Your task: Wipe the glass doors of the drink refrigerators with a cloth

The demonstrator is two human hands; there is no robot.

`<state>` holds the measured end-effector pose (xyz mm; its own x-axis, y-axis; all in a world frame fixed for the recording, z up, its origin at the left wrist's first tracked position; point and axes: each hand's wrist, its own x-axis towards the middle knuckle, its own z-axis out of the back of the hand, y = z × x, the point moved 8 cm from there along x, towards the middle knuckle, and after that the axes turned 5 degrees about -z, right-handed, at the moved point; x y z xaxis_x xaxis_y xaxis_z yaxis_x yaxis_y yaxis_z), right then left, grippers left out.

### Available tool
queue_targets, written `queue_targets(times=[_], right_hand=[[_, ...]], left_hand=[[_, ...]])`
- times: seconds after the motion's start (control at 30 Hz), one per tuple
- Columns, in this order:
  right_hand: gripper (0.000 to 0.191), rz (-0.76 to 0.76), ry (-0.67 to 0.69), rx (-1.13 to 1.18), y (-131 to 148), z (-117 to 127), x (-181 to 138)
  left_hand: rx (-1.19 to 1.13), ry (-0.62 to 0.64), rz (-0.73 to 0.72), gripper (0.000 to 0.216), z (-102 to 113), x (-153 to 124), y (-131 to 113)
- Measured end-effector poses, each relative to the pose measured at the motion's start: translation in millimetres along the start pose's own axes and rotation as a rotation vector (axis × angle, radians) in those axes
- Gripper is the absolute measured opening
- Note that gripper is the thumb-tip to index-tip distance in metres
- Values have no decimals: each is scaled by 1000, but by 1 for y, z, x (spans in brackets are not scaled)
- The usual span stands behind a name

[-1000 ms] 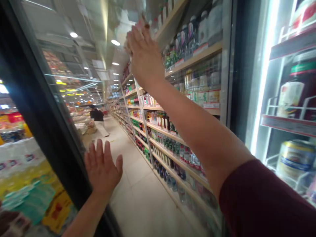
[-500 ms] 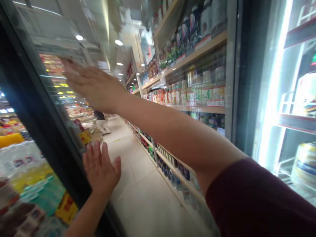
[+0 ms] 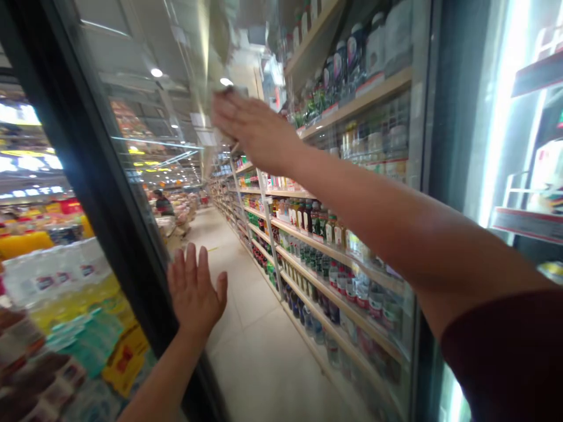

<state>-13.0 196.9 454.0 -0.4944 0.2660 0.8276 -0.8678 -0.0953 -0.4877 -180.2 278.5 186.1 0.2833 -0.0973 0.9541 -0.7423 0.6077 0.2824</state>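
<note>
A glass door (image 3: 246, 357) with a black frame (image 3: 94, 193) stands before me, and the aisle shows through its pane. My left hand (image 3: 197, 293) has its palm towards the glass near the frame, fingers stretched and thumb apart. It looks to be resting on the pane. Higher up, my right hand (image 3: 257, 129) reaches across from the right with its fingers extended close together, flat towards the glass. Motion slightly blurs its fingertips. A small greyish patch shows at their edge; I cannot tell whether it is something under the hand or background.
To the right is a lit refrigerator interior with a wire shelf (image 3: 528, 225). Shelves of bottles (image 3: 329, 231) line the aisle (image 3: 237, 328) in the pane. Wrapped packs of bottles (image 3: 65, 272) are stacked at left. A person (image 3: 163, 204) is farther down the aisle.
My right hand has swept right across the pane, away from the left side of the frame. My left hand keeps its place near the frame; the view has shifted slightly.
</note>
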Motion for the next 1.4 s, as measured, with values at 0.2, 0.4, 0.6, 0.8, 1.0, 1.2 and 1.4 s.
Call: queue_targets(times=[0.2, 0.4, 0.6, 0.8, 1.0, 1.2, 1.4], right_hand=[[55, -321, -42, -85, -51, 28, -41], [51, -306, -134, -66, -76, 35, -92], [55, -149, -20, -18, -30, 15, -153], [56, -403, -79, -94, -30, 20, -191], [57, -202, 52, -44, 23, -5, -245], [56, -608, -349, -198, -8, 29, -323], [55, -339, 14, -61, 65, -16, -377]], left_hand=[[-22, -2, 19, 75, -4, -1, 1], [-39, -19, 21, 75, -1, 2, -1], [-55, 7, 32, 75, -2, 2, -4], [-80, -46, 105, 66, 1, -6, 2], [-125, 11, 101, 64, 5, -68, -16], [-75, 45, 105, 75, 5, -113, -29], [-35, 43, 95, 76, 10, -109, -29]])
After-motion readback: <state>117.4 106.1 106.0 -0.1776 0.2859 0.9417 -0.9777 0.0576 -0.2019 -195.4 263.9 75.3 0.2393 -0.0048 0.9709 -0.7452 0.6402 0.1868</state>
